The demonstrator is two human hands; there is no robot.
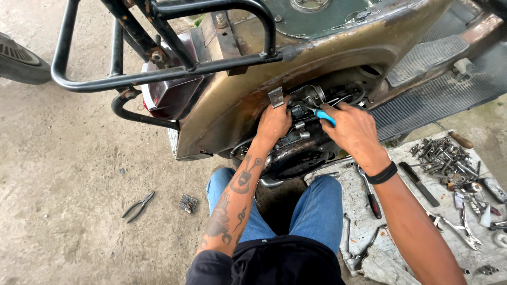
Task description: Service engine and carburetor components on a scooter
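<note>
I squat facing the open engine bay (309, 132) in the side of an old brown scooter body (237, 100). My left hand (273, 122) reaches into the bay and rests on the engine parts; its fingertips are hidden, so a grip cannot be confirmed. My right hand (353, 126) is closed around a blue-handled tool (324, 116), whose tip points left into the engine near a cable and round metal part (315, 95).
A black tubular rack (158, 63) and a red tail light (169, 95) sit at the scooter's rear, left. Black pliers (139, 205) and a small box (188, 202) lie on the concrete. On a sheet at right lie a red-handled wrench (371, 196), a file (419, 183) and several bolts (443, 158).
</note>
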